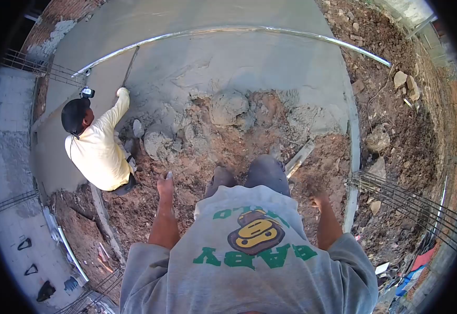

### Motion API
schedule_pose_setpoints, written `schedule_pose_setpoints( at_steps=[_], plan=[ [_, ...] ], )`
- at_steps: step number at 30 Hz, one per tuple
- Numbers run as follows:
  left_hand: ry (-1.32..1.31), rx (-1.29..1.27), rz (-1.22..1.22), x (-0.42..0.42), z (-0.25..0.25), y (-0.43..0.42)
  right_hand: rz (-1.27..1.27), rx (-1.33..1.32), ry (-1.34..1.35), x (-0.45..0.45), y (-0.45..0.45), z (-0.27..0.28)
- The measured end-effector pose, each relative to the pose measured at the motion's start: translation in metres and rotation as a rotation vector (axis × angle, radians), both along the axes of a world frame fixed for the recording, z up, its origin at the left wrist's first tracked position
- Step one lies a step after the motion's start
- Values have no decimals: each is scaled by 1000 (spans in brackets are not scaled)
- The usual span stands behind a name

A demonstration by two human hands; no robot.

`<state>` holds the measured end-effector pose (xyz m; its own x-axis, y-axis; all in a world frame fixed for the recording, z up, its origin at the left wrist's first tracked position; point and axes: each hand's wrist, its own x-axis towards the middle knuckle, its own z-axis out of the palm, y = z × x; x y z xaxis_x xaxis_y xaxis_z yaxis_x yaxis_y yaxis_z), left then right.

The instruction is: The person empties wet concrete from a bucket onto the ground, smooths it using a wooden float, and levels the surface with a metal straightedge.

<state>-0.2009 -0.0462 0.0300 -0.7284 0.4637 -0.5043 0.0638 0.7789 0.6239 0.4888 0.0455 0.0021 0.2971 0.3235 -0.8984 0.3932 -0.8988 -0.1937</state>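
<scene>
My left hand [165, 184] hangs at my left side over brown soil, its fingers bunched; whether anything is in them is too small to tell. On the other side, my right hand [320, 200] hangs beside my right thigh above the dirt, blurred and dark, its fingers hard to make out. Neither hand touches the wet grey concrete [228, 63] spread in front of me. Lumpy mortar [229, 107] lies at its ragged near edge. A short board [300, 157] rests on the soil between my knees and my right hand.
A co-worker [100, 146] in a cap crouches at the left, one gloved hand at the concrete. A long metal straightedge [228, 31] crosses the slab. Rebar [406, 201] juts out at the right, near stones [400, 79]. A block wall [8, 131] stands left.
</scene>
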Motion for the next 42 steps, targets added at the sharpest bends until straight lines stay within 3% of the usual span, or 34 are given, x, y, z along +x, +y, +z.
schedule_pose_setpoints(
  at_steps=[5, 6, 9, 12, 13, 15, 17, 18, 19, 20, 22, 24, 27, 30, 32, 33, 35, 37, 38, 39, 40, 41, 42],
  plan=[
    [16, -92, -240, 92, 27, 76, 43, -72, -119, 3, 39, -34],
    [102, -67, -380, 103, 11, 83, 250, -20, -103, 33, 30, -102],
    [44, -83, -477, 155, -35, 124, 654, 88, -247, 26, 89, -168],
    [-281, -198, -451, 239, -71, 198, 1030, 221, -365, 24, 113, -269],
    [-358, -217, -449, 258, -96, 200, 1021, -40, -320, 13, 128, -283],
    [-457, -215, -416, 282, -152, 201, 314, -130, -368, 23, 113, -344],
    [-547, -259, -393, 293, -211, 181, -28, -179, -399, 20, 94, -414],
    [-540, -304, -389, 298, -231, 169, 1, -177, -403, 17, 94, -426],
    [-524, -317, -445, 297, -250, 153, -318, -98, -271, 39, 62, -471],
    [-517, -320, -511, 294, -271, 146, -514, 30, -239, 31, 67, -467],
    [-532, -543, -433, 298, -266, 179, -682, -89, 0, 86, 11, -531],
    [-543, -611, -430, 293, -259, 190, -655, 77, -317, 83, 14, -502],
    [-491, -483, -511, 270, -253, 191, -729, 398, -124, 38, 54, -419],
    [-413, -278, -577, 252, -242, 205, -518, 635, -131, -59, 156, -299],
    [-469, -192, -487, 235, -232, 233, -712, 489, 160, -117, 211, -242],
    [-501, -154, -444, 226, -230, 248, -784, 420, 278, -139, 223, -240],
    [-307, -76, -598, 203, -230, 279, -839, 376, 540, -201, 248, -230],
    [-134, -95, -752, 178, -204, 329, -487, 296, 438, -285, 265, -228],
    [-108, -115, -772, 166, -197, 347, -284, 367, 356, -338, 278, -215],
    [-80, -136, -794, 153, -198, 364, -145, 421, 395, -377, 270, -237],
    [-2, -257, -856, 138, -209, 379, -102, 419, 492, -416, 265, -263],
    [81, -379, -914, 122, -222, 395, -148, 456, 556, -455, 287, -245],
    [180, -482, -942, 111, -228, 417, 58, 479, 495, -483, 293, -253]
  ],
)
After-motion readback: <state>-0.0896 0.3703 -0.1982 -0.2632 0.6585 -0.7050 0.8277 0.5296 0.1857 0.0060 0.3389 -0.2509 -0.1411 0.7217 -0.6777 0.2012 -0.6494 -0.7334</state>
